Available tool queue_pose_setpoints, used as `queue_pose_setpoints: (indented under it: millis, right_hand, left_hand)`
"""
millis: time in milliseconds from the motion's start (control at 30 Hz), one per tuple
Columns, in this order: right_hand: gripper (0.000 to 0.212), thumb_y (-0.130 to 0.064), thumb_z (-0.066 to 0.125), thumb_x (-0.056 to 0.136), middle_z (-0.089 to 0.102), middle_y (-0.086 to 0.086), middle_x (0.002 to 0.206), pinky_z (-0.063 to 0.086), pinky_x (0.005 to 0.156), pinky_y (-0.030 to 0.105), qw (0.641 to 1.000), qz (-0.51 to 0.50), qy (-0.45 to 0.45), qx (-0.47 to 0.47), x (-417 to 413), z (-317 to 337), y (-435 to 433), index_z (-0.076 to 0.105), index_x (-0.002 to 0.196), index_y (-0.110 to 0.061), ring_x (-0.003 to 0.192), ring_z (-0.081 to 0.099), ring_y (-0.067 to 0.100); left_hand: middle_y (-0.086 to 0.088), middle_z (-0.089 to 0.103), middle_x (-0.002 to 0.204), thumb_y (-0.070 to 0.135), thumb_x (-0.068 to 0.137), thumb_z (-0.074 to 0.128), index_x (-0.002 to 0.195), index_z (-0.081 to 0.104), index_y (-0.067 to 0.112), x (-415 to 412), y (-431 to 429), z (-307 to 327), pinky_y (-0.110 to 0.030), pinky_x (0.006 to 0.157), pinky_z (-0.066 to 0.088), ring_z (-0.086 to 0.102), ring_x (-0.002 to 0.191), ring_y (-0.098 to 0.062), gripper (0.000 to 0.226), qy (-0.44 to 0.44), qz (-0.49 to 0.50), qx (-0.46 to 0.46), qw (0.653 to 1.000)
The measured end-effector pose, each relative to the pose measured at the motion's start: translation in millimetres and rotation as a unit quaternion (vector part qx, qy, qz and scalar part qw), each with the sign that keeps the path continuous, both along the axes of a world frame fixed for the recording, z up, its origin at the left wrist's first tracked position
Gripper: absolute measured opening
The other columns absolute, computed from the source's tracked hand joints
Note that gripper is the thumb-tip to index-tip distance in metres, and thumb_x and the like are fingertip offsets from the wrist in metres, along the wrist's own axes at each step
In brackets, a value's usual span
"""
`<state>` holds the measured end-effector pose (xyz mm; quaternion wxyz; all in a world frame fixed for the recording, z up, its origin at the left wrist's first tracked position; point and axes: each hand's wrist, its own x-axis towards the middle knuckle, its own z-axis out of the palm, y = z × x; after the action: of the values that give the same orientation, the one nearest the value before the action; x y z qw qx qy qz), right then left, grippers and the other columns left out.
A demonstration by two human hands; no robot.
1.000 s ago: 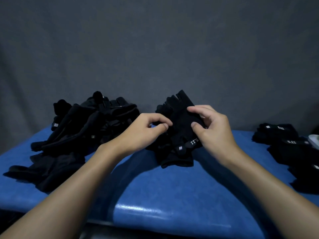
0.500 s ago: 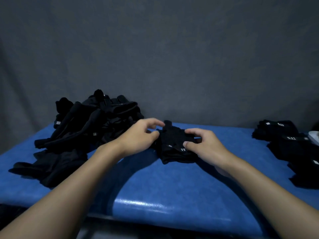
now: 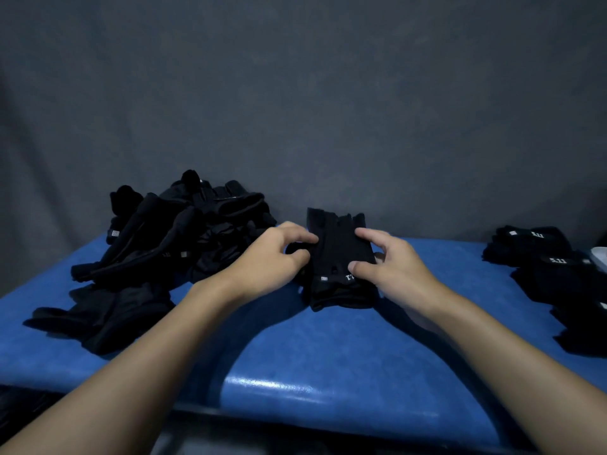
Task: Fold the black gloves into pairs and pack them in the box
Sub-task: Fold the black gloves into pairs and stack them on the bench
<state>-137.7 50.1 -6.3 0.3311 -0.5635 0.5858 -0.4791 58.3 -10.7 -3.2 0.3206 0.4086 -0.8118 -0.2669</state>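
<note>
A stacked pair of black fingerless gloves (image 3: 338, 257) lies in the middle of the blue table (image 3: 328, 349), finger ends pointing away from me, white labels near the cuff. My left hand (image 3: 276, 261) pinches its left edge between thumb and fingers. My right hand (image 3: 391, 264) pinches its right edge, thumb on the cuff label. A heap of loose black gloves (image 3: 170, 231) sits at the back left, with more loose gloves (image 3: 98, 313) in front of it.
Folded black glove pairs (image 3: 555, 270) with white lettering lie in a row along the right edge. A white object (image 3: 599, 257), cut off by the frame, sits beside them. A dark grey cloth backdrop (image 3: 328, 110) rises right behind the table.
The glove pair was held up, then pressed down low on the table; now it lies stretched out flat and longer, with both hands at its sides.
</note>
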Motion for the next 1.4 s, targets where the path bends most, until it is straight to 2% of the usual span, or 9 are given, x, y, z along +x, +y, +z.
queue_pose_setpoints:
  millis: [133, 267, 433, 567, 733, 1000, 1067, 1200, 1400]
  right_hand:
    - [0.043, -0.012, 0.069, 0.088, 0.066, -0.011, 0.092, 0.05, 0.068, 0.011, 0.997, 0.026, 0.065, 0.036, -1.8, -1.6, 1.4, 0.057, 0.129, -0.021, 0.077, 0.065, -0.001]
    - [0.052, -0.053, 0.067, 0.074, 0.058, -0.013, 0.116, 0.043, 0.105, 0.04, 0.977, -0.009, 0.203, 0.057, -4.0, -10.2, 0.3, 0.06, 0.123, -0.038, 0.118, 0.052, 0.015]
    - [0.035, -0.048, 0.074, 0.075, 0.039, -0.027, 0.115, 0.036, 0.106, 0.043, 0.961, 0.049, 0.271, -0.02, -13.7, -7.5, 10.7, 0.059, 0.107, -0.047, 0.118, 0.031, 0.002]
    - [0.058, -0.06, 0.07, 0.059, 0.05, -0.027, 0.115, 0.036, 0.108, 0.041, 0.942, 0.108, 0.316, 0.013, -15.4, -11.1, 14.6, 0.062, 0.114, -0.044, 0.118, 0.045, 0.004]
    - [0.039, -0.022, 0.08, 0.077, 0.059, -0.008, 0.111, 0.043, 0.09, 0.018, 0.943, 0.108, 0.312, -0.03, -20.7, -10.7, 15.9, 0.068, 0.114, -0.026, 0.102, 0.057, 0.004]
    - [0.032, -0.037, 0.081, 0.076, 0.058, -0.015, 0.105, 0.044, 0.087, 0.015, 0.938, 0.166, 0.305, 0.018, -42.6, 4.0, 44.1, 0.068, 0.105, -0.039, 0.095, 0.056, 0.0]
    - [0.022, -0.033, 0.072, 0.086, 0.058, -0.012, 0.107, 0.041, 0.088, 0.014, 0.955, 0.116, 0.273, -0.029, -46.9, 2.3, 42.3, 0.067, 0.106, -0.038, 0.096, 0.056, -0.001]
    - [0.026, -0.029, 0.059, 0.095, 0.058, -0.009, 0.111, 0.039, 0.089, 0.016, 0.969, 0.017, 0.243, -0.025, -55.9, -7.9, 33.9, 0.063, 0.12, -0.035, 0.098, 0.056, -0.001]
    - [0.029, -0.032, 0.057, 0.097, 0.06, -0.009, 0.113, 0.041, 0.1, 0.024, 0.97, 0.018, 0.242, 0.006, -54.0, -15.9, 28.8, 0.064, 0.125, -0.026, 0.108, 0.056, 0.006]
  left_hand:
    - [0.005, 0.058, 0.117, 0.012, 0.095, 0.058, 0.118, 0.069, 0.015, 0.3, 0.9, -3.0, -0.021, 0.102, 0.039, 0.057, 0.112, -0.008, 0.026, -0.001, 0.013, 0.011, 1.0]
    - [0.009, 0.055, 0.121, 0.028, 0.097, 0.059, 0.123, 0.065, 0.025, 0.1, 5.4, -10.3, -0.018, 0.101, 0.036, 0.054, 0.114, -0.004, 0.028, -0.042, 0.012, 0.027, 0.999]
    - [0.01, 0.058, 0.128, 0.036, 0.094, 0.061, 0.131, 0.059, 0.028, 2.0, 5.1, -14.7, -0.026, 0.106, 0.041, 0.054, 0.118, -0.005, 0.037, -0.086, 0.012, 0.031, 0.996]
    - [0.015, 0.062, 0.124, 0.039, 0.093, 0.062, 0.13, 0.059, 0.031, 3.8, 5.1, -16.7, -0.029, 0.106, 0.043, 0.056, 0.116, -0.003, 0.038, -0.095, 0.016, 0.04, 0.995]
    - [0.015, 0.066, 0.115, 0.033, 0.093, 0.063, 0.126, 0.062, 0.029, 0.1, 10.7, -18.8, -0.023, 0.1, 0.045, 0.059, 0.108, -0.001, 0.033, -0.06, 0.005, 0.054, 0.997]
    - [0.009, 0.068, 0.101, 0.027, 0.095, 0.062, 0.118, 0.067, 0.03, -11.0, 22.3, -13.3, -0.022, 0.09, 0.048, 0.064, 0.096, -0.006, 0.024, -0.031, -0.057, 0.059, 0.996]
    - [-0.001, 0.062, 0.101, 0.028, 0.097, 0.059, 0.121, 0.064, 0.033, -11.2, 18.8, -13.3, -0.027, 0.09, 0.047, 0.06, 0.096, -0.015, 0.025, -0.017, -0.047, 0.045, 0.998]
    - [0.009, 0.059, 0.118, 0.033, 0.098, 0.055, 0.12, 0.062, 0.047, -12.1, 10.9, -12.7, -0.027, 0.104, 0.04, 0.053, 0.116, -0.004, 0.027, -0.016, -0.025, 0.034, 0.999]
    - [0.014, 0.06, 0.125, 0.03, 0.099, 0.053, 0.122, 0.066, 0.033, -21.2, 5.8, -11.7, -0.032, 0.112, 0.037, 0.053, 0.121, -0.003, 0.026, -0.038, -0.026, 0.054, 0.997]
